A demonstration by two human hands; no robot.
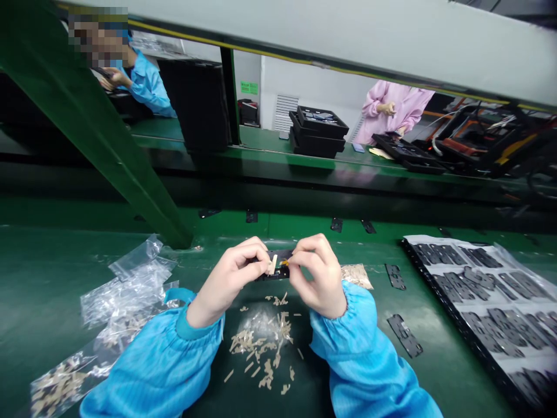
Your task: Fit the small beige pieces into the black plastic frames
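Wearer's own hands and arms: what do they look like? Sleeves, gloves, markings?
Left hand and right hand: bare, no gloves. Left sleeve and right sleeve: bright blue, loose, wrinkled, gathered at the wrists. The left wrist also shows a teal band; strap or inner cuff, can't tell. No readable markings on either sleeve.

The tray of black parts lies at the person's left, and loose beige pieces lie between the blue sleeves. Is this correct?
Wrong side: in the head view, the tray is at the person's right. The beige pieces lie as you say.
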